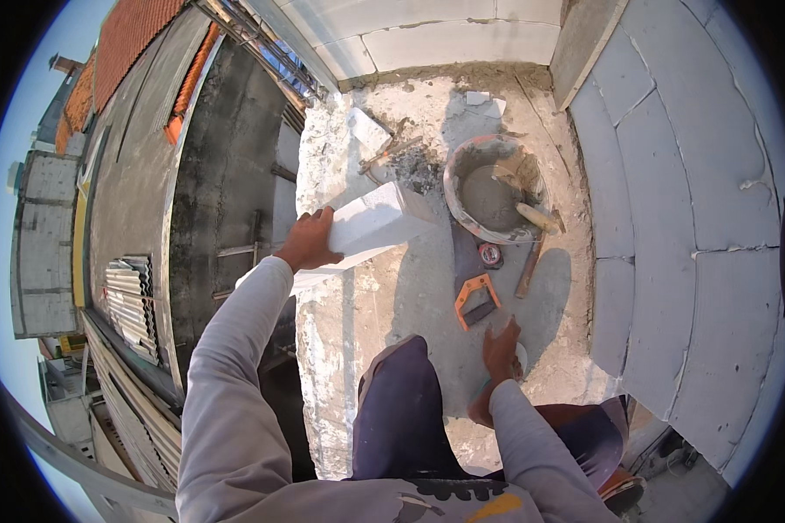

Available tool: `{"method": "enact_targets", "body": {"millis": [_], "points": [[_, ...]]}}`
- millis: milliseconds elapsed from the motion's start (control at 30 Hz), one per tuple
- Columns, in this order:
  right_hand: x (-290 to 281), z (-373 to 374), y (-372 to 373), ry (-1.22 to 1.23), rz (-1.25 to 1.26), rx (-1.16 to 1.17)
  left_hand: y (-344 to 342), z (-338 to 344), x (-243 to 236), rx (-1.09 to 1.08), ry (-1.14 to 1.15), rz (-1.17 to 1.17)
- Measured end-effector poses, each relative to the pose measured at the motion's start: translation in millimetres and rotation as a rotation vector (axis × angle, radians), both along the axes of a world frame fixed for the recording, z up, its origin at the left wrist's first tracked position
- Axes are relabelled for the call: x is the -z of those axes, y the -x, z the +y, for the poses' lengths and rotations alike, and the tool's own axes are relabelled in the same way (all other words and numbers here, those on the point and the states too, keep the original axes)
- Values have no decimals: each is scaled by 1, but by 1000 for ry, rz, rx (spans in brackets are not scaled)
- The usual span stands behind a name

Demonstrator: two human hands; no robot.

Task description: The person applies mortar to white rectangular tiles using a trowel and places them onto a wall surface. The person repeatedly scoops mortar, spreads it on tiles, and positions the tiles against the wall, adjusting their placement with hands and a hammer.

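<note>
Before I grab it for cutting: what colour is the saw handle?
Orange saw handle, clearest in the head view.

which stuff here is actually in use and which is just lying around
In use: white block gripped by the left hand; small white object under the right hand.

Lying about: mortar bucket, orange-handled saw, hammer, tape measure.
</note>
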State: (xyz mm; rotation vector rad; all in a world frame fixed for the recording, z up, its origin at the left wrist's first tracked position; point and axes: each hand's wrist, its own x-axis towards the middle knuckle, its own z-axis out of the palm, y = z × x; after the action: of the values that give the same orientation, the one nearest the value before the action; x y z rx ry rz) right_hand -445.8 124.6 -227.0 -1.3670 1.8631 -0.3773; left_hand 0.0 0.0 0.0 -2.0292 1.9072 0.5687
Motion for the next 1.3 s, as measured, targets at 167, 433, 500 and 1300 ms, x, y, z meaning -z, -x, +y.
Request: {"method": "enact_targets", "body": {"millis": [167,433,500,1300], "points": [[-122,-3,1,-131,-208,-63,7,31,-104,-414,230,136],[-389,-2,-122,426,-232,-502,17,60,-236,-1075,703,708],[-453,-20,-150,540,-144,-608,57,47,-279,-1170,763,955],[-647,-145,-160,650,555,-1614,119,94,-355,-2330,-92,1383]]}}
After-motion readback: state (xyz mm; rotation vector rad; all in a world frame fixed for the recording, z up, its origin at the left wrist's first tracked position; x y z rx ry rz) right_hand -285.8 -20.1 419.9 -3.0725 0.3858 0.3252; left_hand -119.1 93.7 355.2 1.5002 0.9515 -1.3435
